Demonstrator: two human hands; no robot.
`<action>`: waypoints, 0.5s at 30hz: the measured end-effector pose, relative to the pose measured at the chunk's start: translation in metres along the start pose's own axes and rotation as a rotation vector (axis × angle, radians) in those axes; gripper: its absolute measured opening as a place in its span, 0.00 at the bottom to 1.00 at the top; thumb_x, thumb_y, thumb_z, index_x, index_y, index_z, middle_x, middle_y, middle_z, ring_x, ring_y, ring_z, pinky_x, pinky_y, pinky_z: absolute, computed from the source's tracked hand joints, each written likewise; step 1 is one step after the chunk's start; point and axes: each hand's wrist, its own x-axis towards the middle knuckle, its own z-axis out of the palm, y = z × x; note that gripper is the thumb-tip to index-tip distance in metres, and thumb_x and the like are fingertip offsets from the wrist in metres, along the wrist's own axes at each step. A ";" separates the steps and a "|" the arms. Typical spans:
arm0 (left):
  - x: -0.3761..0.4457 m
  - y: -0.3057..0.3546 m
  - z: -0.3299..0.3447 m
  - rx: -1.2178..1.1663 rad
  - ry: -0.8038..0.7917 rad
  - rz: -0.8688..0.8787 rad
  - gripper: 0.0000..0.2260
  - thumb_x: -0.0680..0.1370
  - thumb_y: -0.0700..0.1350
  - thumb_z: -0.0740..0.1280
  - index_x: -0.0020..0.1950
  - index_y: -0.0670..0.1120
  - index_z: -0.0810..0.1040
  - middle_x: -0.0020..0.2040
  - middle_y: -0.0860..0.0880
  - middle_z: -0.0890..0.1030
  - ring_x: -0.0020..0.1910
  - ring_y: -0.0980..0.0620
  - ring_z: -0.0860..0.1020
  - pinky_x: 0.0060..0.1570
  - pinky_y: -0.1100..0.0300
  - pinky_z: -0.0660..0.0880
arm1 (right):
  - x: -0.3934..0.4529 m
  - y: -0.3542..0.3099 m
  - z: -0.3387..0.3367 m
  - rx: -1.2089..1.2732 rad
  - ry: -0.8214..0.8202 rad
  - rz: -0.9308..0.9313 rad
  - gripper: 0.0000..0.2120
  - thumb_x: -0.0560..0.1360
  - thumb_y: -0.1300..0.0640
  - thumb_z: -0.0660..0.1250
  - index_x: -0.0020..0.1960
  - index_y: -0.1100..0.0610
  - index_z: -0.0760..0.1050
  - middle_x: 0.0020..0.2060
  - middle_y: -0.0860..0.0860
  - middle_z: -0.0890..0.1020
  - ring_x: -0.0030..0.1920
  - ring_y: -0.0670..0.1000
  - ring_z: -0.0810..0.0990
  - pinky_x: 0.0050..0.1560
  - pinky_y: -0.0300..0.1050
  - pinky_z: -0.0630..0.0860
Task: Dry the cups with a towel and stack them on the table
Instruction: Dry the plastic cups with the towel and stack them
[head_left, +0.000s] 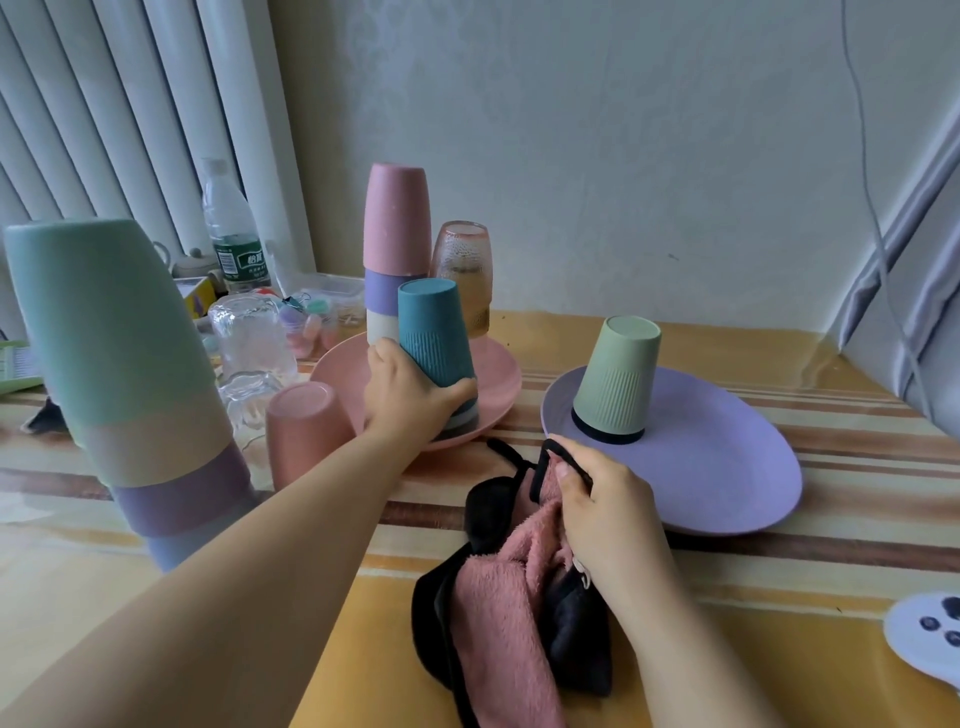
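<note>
A striped yellow-and-brown tablecloth covers the table (727, 649). Near the left edge stands a tall stack of upturned plastic cups, green on top (119, 364). A round lilac plate (727, 467) carries an upturned pale green ribbed cup (618, 379). On the pink plate (498, 374), the left hand (410, 400) grips an upturned teal ribbed cup (434, 338). The right hand (608, 509) clutches the pink-and-black fluffy towel (509, 597) lying on the table, apart from the left.

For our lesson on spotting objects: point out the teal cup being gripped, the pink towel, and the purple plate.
teal cup (434, 332), head view, on its ribbed side wall.
pink towel (498, 613), head view, on the fluffy pink middle fold.
purple plate (727, 467), head view, on the bare surface right of the green cup.
</note>
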 end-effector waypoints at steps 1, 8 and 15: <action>-0.001 0.000 -0.001 0.023 -0.006 0.012 0.30 0.68 0.57 0.75 0.51 0.44 0.58 0.52 0.46 0.64 0.46 0.47 0.67 0.42 0.53 0.66 | 0.000 0.000 0.000 -0.001 -0.003 0.002 0.16 0.80 0.62 0.59 0.65 0.52 0.75 0.57 0.49 0.81 0.57 0.48 0.76 0.48 0.27 0.63; -0.004 0.002 -0.001 0.119 0.018 0.057 0.29 0.69 0.60 0.72 0.50 0.44 0.59 0.50 0.46 0.65 0.44 0.44 0.69 0.39 0.51 0.67 | 0.000 -0.002 0.002 0.003 -0.008 0.000 0.16 0.80 0.62 0.59 0.65 0.52 0.75 0.57 0.49 0.81 0.58 0.50 0.77 0.49 0.28 0.64; -0.004 0.000 0.004 0.182 0.063 0.126 0.28 0.71 0.61 0.70 0.49 0.43 0.58 0.49 0.45 0.63 0.47 0.38 0.76 0.39 0.51 0.69 | -0.001 -0.003 0.004 0.008 -0.008 0.004 0.16 0.80 0.61 0.58 0.64 0.52 0.75 0.56 0.49 0.81 0.57 0.50 0.78 0.50 0.30 0.66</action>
